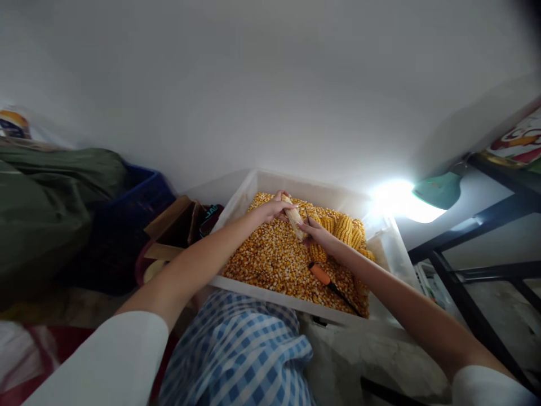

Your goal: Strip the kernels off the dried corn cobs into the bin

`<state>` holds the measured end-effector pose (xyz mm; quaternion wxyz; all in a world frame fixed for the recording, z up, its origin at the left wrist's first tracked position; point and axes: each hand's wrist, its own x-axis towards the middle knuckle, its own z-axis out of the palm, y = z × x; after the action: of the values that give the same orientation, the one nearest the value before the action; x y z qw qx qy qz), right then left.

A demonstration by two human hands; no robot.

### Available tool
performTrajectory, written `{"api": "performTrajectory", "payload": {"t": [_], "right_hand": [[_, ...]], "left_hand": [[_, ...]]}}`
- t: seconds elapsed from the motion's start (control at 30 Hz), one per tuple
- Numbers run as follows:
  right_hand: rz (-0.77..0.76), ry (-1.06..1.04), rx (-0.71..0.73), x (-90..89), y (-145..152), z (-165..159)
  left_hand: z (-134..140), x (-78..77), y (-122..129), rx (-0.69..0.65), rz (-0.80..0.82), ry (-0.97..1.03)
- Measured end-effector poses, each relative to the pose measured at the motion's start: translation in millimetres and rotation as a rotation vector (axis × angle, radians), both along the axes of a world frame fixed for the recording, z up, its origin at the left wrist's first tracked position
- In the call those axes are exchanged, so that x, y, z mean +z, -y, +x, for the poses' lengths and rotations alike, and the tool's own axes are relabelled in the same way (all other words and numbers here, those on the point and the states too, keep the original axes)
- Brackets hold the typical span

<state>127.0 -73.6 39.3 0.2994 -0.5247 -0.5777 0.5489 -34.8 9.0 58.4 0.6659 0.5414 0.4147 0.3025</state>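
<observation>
While the left hand (276, 208) clamps the eleven o'clock end of a pale cob (295, 218) and the right hand (316, 232) its five o'clock end, fingers hide it partly; a thin dark rod (307, 215) stands by the right hand, base hidden; in the bin (270, 183) of kernels (266, 256) lies an orange-handled tool (320, 274) toward five o'clock, and ears (344, 228) at three, partly behind the right forearm (393, 292)

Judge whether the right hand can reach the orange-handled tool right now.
Probably, yes: the orange-handled tool lies uncovered on kernels near the right hand, though that hand is busy with the pale cob.
</observation>
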Motion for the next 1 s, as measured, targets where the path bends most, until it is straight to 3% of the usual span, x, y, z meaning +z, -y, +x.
{"api": "performTrajectory", "payload": {"t": [0.47,0.6,0.8,1.0], "right_hand": [[0.067,0.133,0.011,-28.0,-2,-2],[0.143,0.178,-0.039,-22.3,-6,1],[0.03,0.073,-0.041,-5.6,-4,0],[0.052,0.068,-0.031,-12.3,-3,2]], "left_hand": [[-1,-4.5,3,-0.009,-0.062,-0.05],[-2,-6.9,0,-0.014,-0.066,0.004],[2,-7.9,-3,0.035,0.001,0.025],[9,-3.9,6,0.076,0.07,-0.041]]}}
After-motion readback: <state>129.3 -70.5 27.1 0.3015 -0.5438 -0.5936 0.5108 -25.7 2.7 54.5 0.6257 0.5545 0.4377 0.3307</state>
